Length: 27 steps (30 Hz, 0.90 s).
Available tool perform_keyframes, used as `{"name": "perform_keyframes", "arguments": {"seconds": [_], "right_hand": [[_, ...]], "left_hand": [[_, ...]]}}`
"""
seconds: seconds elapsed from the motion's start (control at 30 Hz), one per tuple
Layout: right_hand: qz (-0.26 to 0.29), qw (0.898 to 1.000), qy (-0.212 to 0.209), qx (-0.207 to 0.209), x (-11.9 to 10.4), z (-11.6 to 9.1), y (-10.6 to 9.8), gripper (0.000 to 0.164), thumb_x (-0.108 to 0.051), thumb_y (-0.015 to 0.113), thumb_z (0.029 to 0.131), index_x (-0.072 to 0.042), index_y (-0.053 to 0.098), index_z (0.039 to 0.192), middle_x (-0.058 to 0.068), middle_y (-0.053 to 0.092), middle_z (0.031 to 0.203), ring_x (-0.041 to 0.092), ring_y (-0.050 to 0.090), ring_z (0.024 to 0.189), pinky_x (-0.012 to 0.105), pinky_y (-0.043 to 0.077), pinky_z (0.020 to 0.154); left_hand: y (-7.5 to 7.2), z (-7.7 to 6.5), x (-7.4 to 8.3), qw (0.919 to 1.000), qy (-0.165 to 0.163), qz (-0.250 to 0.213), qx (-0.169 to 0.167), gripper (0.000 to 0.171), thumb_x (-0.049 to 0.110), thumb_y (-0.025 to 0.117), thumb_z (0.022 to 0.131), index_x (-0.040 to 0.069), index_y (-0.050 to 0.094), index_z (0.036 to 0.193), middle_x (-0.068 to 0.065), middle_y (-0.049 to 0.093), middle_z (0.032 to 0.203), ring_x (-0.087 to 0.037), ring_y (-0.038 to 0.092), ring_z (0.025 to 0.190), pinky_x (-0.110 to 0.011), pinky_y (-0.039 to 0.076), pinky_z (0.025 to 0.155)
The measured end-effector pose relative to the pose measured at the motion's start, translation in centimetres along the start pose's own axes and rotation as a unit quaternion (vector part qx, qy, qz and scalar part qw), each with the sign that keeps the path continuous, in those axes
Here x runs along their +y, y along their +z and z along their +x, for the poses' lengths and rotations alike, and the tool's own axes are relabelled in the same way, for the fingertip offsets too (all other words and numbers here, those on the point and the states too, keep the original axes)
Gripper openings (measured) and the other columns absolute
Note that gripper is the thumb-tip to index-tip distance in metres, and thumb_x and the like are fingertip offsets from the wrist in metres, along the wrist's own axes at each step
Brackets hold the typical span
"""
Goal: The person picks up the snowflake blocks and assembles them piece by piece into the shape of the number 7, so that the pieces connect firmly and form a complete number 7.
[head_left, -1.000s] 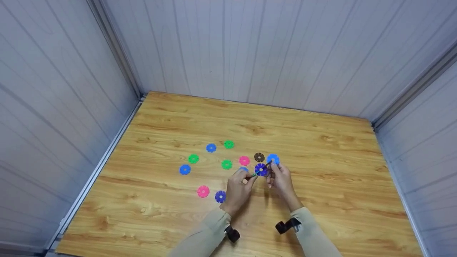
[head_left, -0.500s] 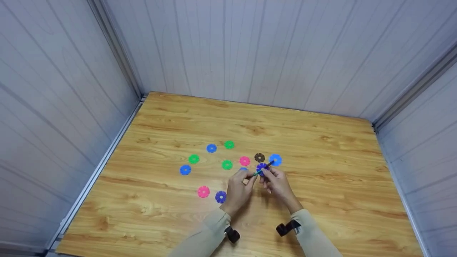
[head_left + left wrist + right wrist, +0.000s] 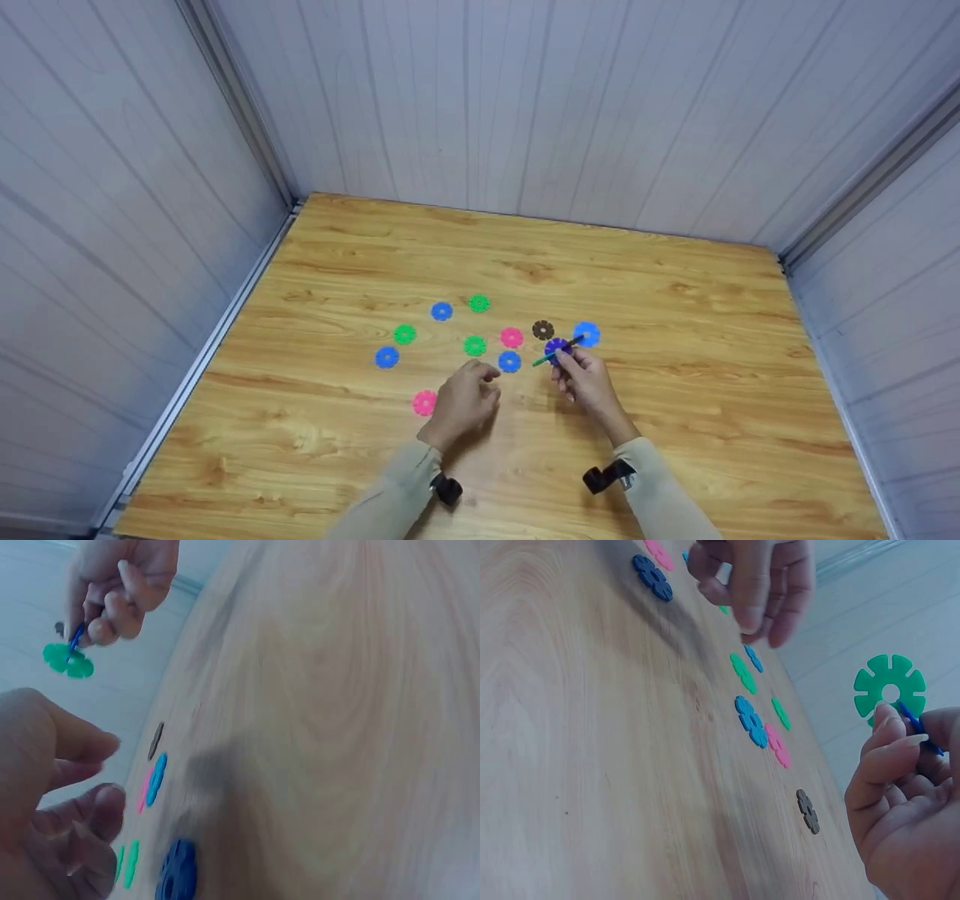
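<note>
My right hand pinches a cluster of joined notched building discs above the table. In the head view, the cluster shows a purple-blue disc, a green disc edge-on, a dark brown disc edge-on and a light blue disc. The right wrist view shows the green disc face-on, standing crosswise to the blue one between thumb and fingers. My left hand holds nothing, its fingers loosely bent. It hovers near a loose dark blue disc, which it hides in the head view.
Loose discs lie flat on the wooden table: a blue disc, a pink disc, a brown disc, a green disc and several others farther left. Pale panel walls enclose the back and both sides.
My left hand has let go of the cluster's green disc and moved left and nearer, uncovering a blue disc and covering the dark blue one. The right hand shifted its grip to the purple-blue disc.
</note>
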State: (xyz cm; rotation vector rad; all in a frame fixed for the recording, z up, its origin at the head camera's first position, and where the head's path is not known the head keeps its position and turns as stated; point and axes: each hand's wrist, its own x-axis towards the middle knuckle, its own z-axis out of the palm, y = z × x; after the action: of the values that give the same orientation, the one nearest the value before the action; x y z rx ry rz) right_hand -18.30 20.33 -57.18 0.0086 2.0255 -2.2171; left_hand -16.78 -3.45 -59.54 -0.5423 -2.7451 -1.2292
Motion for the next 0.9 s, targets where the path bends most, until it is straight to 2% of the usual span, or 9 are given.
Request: {"name": "perform_keyframes", "arguments": {"seconds": [0.13, 0.23, 0.43, 0.57, 0.7, 0.9], "right_hand": [[-0.003, 1.0, 0.005, 0.001, 0.0, 0.0, -0.1, 0.036, -0.022, 0.057, 0.103, 0.012, 0.057, 0.092, 0.012, 0.06, 0.071, 0.011, 0.048, 0.049, 0.021, 0.037, 0.04], [-0.001, 1.0, 0.001, 0.006, 0.0, 0.1, -0.1, 0.037, -0.021, 0.058, 0.102, 0.014, 0.056, 0.091, 0.012, 0.06, 0.07, 0.012, 0.048, 0.049, 0.021, 0.037, 0.04], [0.005, 1.0, -0.005, 0.01, -0.1, 0.1, -0.1, 0.032, -0.019, 0.058, 0.102, 0.01, 0.058, 0.087, 0.01, 0.06, 0.069, 0.011, 0.048, 0.048, 0.021, 0.036, 0.039], [0.004, 1.0, -0.002, 0.01, -0.2, 0.1, -0.1, 0.03, -0.018, 0.057, 0.102, 0.008, 0.059, 0.086, 0.009, 0.06, 0.069, 0.011, 0.048, 0.048, 0.021, 0.037, 0.039], [0.012, 1.0, 0.002, 0.014, -0.1, 0.1, -0.2, 0.03, -0.017, 0.057, 0.102, 0.008, 0.059, 0.086, 0.01, 0.06, 0.068, 0.011, 0.048, 0.048, 0.02, 0.037, 0.039], [0.018, 1.0, 0.009, 0.013, -0.1, 0.2, 0.0, 0.032, -0.017, 0.057, 0.102, 0.011, 0.058, 0.088, 0.009, 0.06, 0.068, 0.01, 0.048, 0.048, 0.02, 0.037, 0.039]], "left_hand": [[-1.3, -0.6, -0.9, 0.9981, -0.029, 0.035, -0.042, 0.024, 0.01, 0.068, 0.087, 0.004, 0.069, 0.11, -0.004, 0.059, 0.091, -0.016, 0.056, 0.073, -0.033, 0.05, 0.061], [-2.2, -1.2, -1.3, 0.9945, -0.034, 0.064, -0.075, 0.025, 0.012, 0.071, 0.083, 0.004, 0.069, 0.107, -0.002, 0.056, 0.087, -0.015, 0.051, 0.067, -0.035, 0.048, 0.057], [-3.4, -1.8, -1.1, 0.9857, -0.046, 0.104, -0.125, 0.037, 0.024, 0.083, 0.076, 0.008, 0.065, 0.104, 0.001, 0.055, 0.087, -0.016, 0.052, 0.069, -0.038, 0.049, 0.061], [-3.6, -2.0, -1.0, 0.9828, -0.063, 0.108, -0.136, 0.04, 0.028, 0.089, 0.072, 0.01, 0.061, 0.094, 0.002, 0.049, 0.083, -0.015, 0.05, 0.066, -0.036, 0.047, 0.06], [-3.6, -2.0, -0.9, 0.9832, -0.07, 0.097, -0.138, 0.039, 0.026, 0.09, 0.072, 0.011, 0.056, 0.082, 0.003, 0.045, 0.079, -0.014, 0.046, 0.064, -0.034, 0.043, 0.058], [-3.6, -2.2, -1.0, 0.9873, -0.064, 0.071, -0.127, 0.033, 0.018, 0.086, 0.076, 0.011, 0.054, 0.082, 0.005, 0.049, 0.071, -0.013, 0.048, 0.06, -0.032, 0.041, 0.055]]}}
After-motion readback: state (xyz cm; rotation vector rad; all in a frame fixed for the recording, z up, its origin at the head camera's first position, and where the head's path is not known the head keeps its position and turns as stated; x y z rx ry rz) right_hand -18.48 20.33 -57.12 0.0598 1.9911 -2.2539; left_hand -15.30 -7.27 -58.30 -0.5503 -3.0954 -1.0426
